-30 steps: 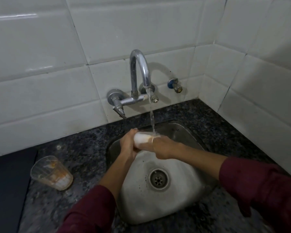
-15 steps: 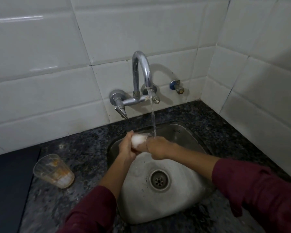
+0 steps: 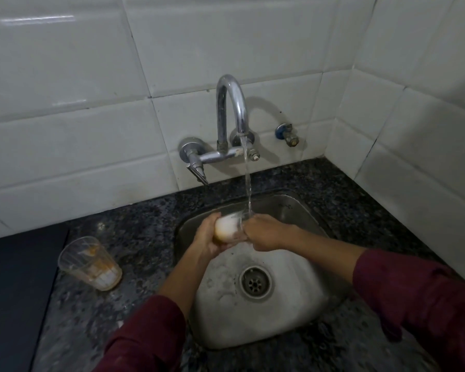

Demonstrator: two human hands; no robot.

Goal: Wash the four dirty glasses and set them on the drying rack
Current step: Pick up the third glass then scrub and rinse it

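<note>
A glass point(image 3: 228, 226) lies sideways between my hands over the steel sink point(image 3: 301, 312), under the running water from the tap point(image 3: 232, 103). My left hand point(image 3: 208, 237) cups its whitish base end. My right hand point(image 3: 266, 233) covers the rim end, and its fingers seem to be inside the glass. A second glass point(image 3: 90, 263), smeared with orange residue, stands on the dark granite counter point(image 3: 142, 237) left of the sink. No drying rack is in view.
White tiled walls meet in a corner at the back right, with a small valve point(image 3: 287, 134) on the wall. A dark flat surface point(image 3: 14, 291) borders the counter on the left. The drain point(image 3: 255, 282) sits in the sink's middle.
Both hands keep the glass under the stream; it has shifted slightly left and turned a little between the fingers. The dirty glass on the counter has not moved.
</note>
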